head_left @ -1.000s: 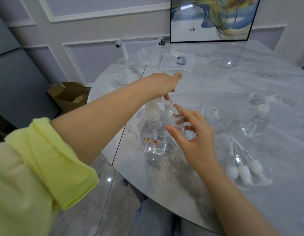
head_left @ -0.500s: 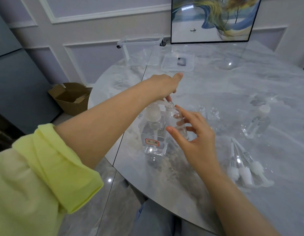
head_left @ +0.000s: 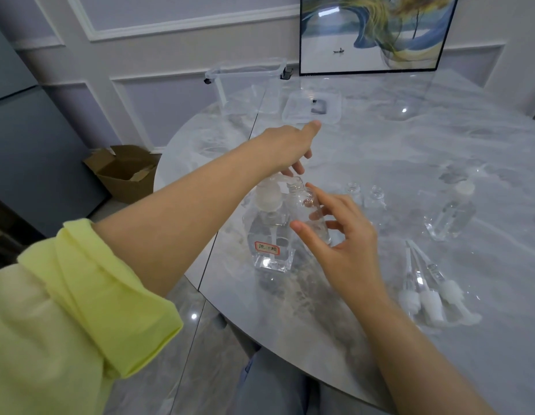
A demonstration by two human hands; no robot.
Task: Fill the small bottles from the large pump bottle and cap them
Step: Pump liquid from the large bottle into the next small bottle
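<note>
Left hand [head_left: 290, 148] presses the pump bottle [head_left: 270, 232]; its spout meets the upright small bottle [head_left: 309, 214], gripped by right hand [head_left: 347, 250], mid-frame.

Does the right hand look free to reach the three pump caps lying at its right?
Probably yes: the right hand grips a small bottle, but nothing lies between it and the pump caps.
</note>
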